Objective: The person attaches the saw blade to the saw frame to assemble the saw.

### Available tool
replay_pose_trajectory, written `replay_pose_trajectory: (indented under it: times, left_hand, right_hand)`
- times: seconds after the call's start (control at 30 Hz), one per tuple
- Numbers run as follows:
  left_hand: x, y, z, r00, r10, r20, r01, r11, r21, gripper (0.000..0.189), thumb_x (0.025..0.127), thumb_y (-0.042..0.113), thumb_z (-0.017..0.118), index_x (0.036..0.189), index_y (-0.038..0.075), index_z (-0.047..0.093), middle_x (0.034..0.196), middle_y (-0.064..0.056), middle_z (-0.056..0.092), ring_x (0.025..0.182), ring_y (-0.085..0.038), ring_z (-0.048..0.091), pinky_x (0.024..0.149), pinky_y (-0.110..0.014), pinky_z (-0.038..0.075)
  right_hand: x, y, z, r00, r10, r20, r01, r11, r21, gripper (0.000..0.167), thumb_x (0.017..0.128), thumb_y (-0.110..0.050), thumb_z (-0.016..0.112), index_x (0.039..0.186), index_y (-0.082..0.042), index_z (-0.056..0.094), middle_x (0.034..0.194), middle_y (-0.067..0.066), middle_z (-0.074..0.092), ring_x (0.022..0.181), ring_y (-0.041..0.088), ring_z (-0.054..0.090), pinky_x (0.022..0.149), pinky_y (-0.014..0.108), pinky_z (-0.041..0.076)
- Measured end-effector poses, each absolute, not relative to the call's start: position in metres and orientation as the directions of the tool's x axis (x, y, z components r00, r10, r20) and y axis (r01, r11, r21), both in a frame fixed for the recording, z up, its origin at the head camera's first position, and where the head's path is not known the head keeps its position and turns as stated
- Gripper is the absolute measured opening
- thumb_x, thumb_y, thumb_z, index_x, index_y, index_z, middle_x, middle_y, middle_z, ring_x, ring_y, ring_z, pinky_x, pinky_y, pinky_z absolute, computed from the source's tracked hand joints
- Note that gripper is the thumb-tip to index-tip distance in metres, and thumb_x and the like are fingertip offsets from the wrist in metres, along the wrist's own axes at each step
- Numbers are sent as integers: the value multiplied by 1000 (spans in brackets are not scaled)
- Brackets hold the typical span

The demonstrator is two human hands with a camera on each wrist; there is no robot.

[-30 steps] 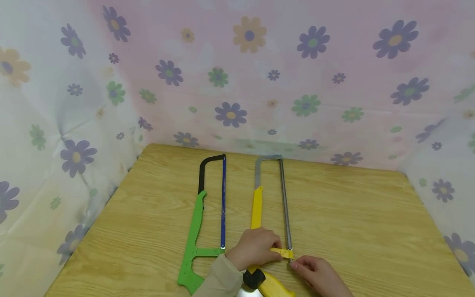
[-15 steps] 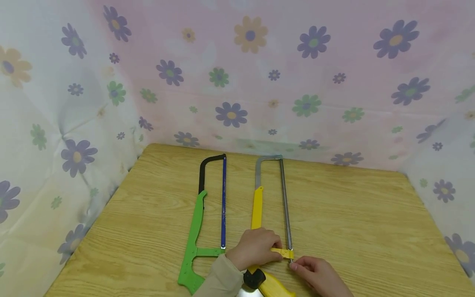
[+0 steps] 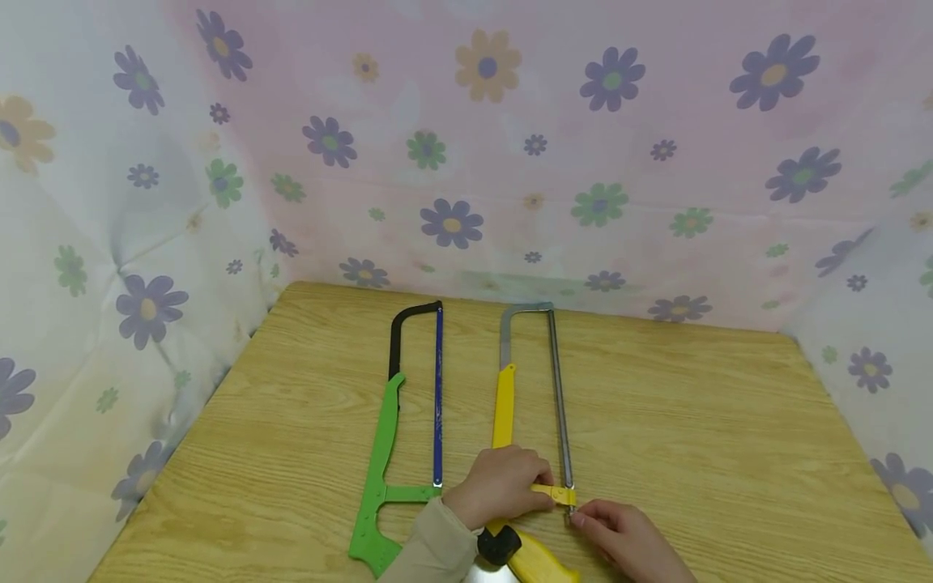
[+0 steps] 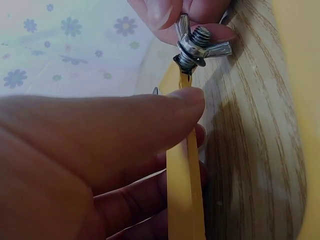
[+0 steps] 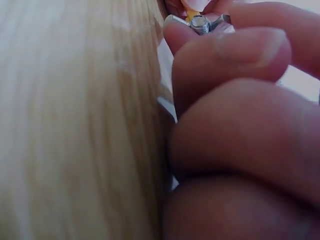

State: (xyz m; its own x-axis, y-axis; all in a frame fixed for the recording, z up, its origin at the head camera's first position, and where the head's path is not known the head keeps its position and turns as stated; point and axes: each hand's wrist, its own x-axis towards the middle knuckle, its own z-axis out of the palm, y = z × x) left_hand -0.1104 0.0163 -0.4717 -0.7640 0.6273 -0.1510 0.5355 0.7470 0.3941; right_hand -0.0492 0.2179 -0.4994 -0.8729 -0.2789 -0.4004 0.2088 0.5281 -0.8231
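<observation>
A yellow hacksaw with a grey metal frame end and grey blade lies flat on the wooden table. My left hand grips its yellow crosspiece, thumb on one side and fingers curled behind, as the left wrist view shows. At the near end of the blade, my right hand has thumb and fingertips at a silver wing nut, pinching one wing. The nut sits on a threaded bolt just past the crosspiece. In the right wrist view, curled fingers partly cover the wing nut.
To the left lies a green hacksaw with a black frame end and blue blade. Beside the yellow handle, under the left wrist, is a black knob-like piece. Flower-patterned cloth borders the table at the back and sides.
The right fingertips have shifted very slightly around the wing nut. My left hand keeps its grip, and both hacksaws stay where they were.
</observation>
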Motion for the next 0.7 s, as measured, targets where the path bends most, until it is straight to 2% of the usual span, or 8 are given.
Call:
replay_pose_trajectory:
  times: [0.37, 0.7]
  left_hand:
    - [-110, 17, -472, -765, 624, -160, 536, 755, 378, 15, 75, 48, 65, 82, 35, 64, 77, 22, 53, 68, 1, 46, 56, -25, 34]
    - [-110, 17, -472, -768, 618, -168, 528, 759, 382, 15, 74, 48, 66, 82, 35, 64, 75, 23, 52, 67, 1, 44, 55, -24, 33]
  right_hand:
    - [-50, 219, -500, -881, -292, -372, 186, 509, -840, 32, 89, -35, 51, 98, -6, 62, 58, -3, 45, 46, 6, 39, 43, 23, 35]
    - [-50, 218, -502, -891, -263, -369, 204, 496, -844, 30, 87, -34, 54, 95, -6, 57, 61, -1, 47, 47, 7, 41, 44, 22, 34]
